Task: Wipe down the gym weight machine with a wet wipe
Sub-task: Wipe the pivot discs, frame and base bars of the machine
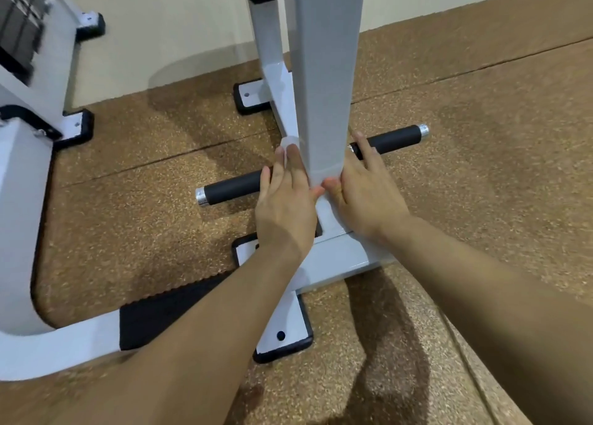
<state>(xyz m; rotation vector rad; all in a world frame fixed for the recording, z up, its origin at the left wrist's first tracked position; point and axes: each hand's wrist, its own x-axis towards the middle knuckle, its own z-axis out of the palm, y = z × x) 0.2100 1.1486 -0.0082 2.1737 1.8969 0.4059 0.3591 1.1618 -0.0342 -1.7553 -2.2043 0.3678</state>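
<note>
One wipe [321, 175] round post [324, 72]; left hand [285, 206], right hand [364, 197] pressing.

The upright post [324, 88] is standing on the base beam [340, 258] at the middle of the floor [481, 136], with a second post [266, 39] standing just behind it. The left hand [285, 200] is lying against the upright post's left side and the right hand [362, 193] against its right, with the wet wipe [321, 176] sitting between them. One handle bar [231, 189] is sticking out left, another [394, 137] right. The weight stack [19, 23] is sitting at the floor's far left corner.
</note>
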